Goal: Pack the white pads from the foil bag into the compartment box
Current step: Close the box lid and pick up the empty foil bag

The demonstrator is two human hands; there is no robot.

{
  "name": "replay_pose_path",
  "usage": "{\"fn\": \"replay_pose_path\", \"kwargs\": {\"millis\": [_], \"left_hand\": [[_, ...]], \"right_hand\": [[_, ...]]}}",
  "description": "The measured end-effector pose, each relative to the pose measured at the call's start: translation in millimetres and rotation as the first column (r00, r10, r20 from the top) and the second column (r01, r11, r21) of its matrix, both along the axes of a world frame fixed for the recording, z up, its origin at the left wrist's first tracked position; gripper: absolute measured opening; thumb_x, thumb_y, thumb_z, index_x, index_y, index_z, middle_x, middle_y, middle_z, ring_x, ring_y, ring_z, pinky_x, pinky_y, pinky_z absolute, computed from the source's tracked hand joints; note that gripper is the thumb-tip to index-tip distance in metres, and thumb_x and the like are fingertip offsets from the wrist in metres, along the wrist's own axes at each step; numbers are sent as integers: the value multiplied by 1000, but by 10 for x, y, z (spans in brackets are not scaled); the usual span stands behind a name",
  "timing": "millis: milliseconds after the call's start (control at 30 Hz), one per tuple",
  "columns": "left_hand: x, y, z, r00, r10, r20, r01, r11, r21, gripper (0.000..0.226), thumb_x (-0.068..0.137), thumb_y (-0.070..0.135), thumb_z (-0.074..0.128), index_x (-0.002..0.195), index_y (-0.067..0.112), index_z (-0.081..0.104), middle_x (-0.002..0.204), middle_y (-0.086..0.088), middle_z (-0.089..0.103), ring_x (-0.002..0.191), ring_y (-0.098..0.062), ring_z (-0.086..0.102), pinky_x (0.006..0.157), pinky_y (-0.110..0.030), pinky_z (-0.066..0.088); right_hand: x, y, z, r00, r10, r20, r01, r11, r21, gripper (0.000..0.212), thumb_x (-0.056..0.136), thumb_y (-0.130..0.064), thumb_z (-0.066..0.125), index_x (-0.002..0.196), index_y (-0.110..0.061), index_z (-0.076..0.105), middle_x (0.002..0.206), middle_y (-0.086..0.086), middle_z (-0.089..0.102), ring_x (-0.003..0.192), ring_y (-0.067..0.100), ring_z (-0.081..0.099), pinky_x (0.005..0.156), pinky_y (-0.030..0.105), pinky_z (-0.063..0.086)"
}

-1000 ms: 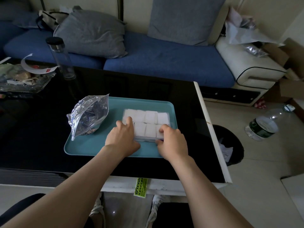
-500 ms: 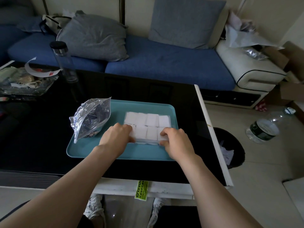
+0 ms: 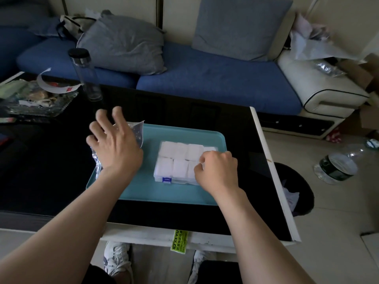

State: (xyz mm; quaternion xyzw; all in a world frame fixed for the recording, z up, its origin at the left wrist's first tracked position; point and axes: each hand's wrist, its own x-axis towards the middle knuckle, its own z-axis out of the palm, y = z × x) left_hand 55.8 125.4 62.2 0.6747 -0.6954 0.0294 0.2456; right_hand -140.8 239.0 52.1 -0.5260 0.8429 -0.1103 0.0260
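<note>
The clear compartment box (image 3: 176,162) lies on the teal tray (image 3: 174,194), its cells filled with white pads (image 3: 167,149); a blue latch shows on its front wall. My right hand (image 3: 217,170) grips the box's right front corner with curled fingers and hides the pads there. The crumpled foil bag (image 3: 137,130) sits at the tray's left edge. My left hand (image 3: 114,141) hovers over the bag with fingers spread, covering most of it. Whether it touches the bag is unclear.
The tray rests on a black glass table (image 3: 205,117) with a white right edge. A tall clear bottle (image 3: 86,74) and a glass dish of scraps (image 3: 30,99) stand at the back left. A black bin (image 3: 295,193) and a plastic bottle (image 3: 336,167) are on the floor to the right.
My left hand has left the box's front left corner and moved left and away over the foil bag, fingers now spread. My right hand has stayed at the box's right end.
</note>
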Motion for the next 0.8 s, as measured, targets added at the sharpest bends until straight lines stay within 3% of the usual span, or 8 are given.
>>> {"fn": "replay_pose_path", "kwargs": {"millis": [133,333,433,500,567,633,733,800], "left_hand": [[110,-120,-41,991,10,-135,14,985,174,79,80,4,79,147,7,37,142,-25,41,125,-51,46,95,-60,46],[85,-45,82,925,-221,-310,221,975,-37,46,89,2,63,135,7,63,136,-18,60,114,-43,61,92,-48,48],[32,-4,148,831,-401,-385,352,916,-195,34,92,7,54,119,10,75,118,-10,72,105,-30,67,90,-37,51],[-22,38,219,767,-442,-466,391,897,-208,33,96,3,54,115,16,77,106,0,75,98,-21,68,85,-32,51],[-76,68,262,729,-407,-551,415,902,-118,28,101,9,56,114,24,76,94,11,75,90,-14,69,79,-32,52],[-117,89,281,657,-353,-666,460,888,-16,23,101,15,60,113,27,76,91,14,76,88,-11,72,80,-33,56],[-147,82,276,480,-143,-865,543,823,165,13,101,22,65,110,21,76,91,1,81,86,-25,78,81,-42,61],[-161,78,295,336,86,-938,596,751,283,23,98,28,67,107,9,76,96,-6,80,85,-30,77,81,-45,59]], "right_hand": [[99,-114,54,996,14,88,-8,997,-77,19,95,-26,60,102,-19,77,93,0,74,102,29,61,83,37,36],[121,-186,146,885,10,465,91,977,-193,27,98,-21,62,120,-24,76,113,-5,77,104,16,72,95,30,57],[126,-190,245,772,61,633,176,936,-305,49,98,-15,63,144,-29,59,131,-8,65,106,5,67,87,19,51],[150,-209,308,597,98,796,277,906,-319,57,96,-22,62,150,-38,49,137,-9,58,107,3,63,91,23,52],[131,-242,316,396,152,906,369,877,-308,55,97,-31,58,149,-44,48,134,-4,66,116,13,66,100,38,54],[79,-228,350,259,205,944,393,871,-296,44,103,-28,53,145,-41,55,123,0,74,113,17,71,91,36,55],[7,-184,416,190,233,954,398,870,-292,25,102,-25,56,115,-18,76,105,4,80,99,21,74,78,32,54],[0,-151,428,201,226,953,430,854,-293,17,101,-26,64,97,-15,77,93,2,80,85,15,74,71,30,54]]}}
